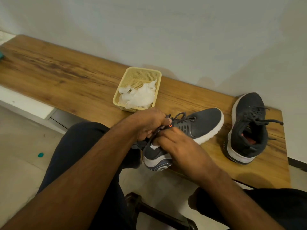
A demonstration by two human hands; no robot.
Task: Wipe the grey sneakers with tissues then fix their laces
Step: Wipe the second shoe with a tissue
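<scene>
Wooden counter [66, 77] is lying bare leftward; at its front edge, the left hand [147, 125] is pinching laces [181, 116], the right hand [176, 145] is gripping the grey sneaker [204, 123].

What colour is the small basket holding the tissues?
Pale yellow basket, clearest in the head view.

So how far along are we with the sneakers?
Wiping looks largely done: crumpled tissues lie in the yellow basket. In hand: the left hand pinches the laces of the near sneaker, and the right hand steadies its heel. Left: the far sneaker, its laces loose on the bench.
</scene>
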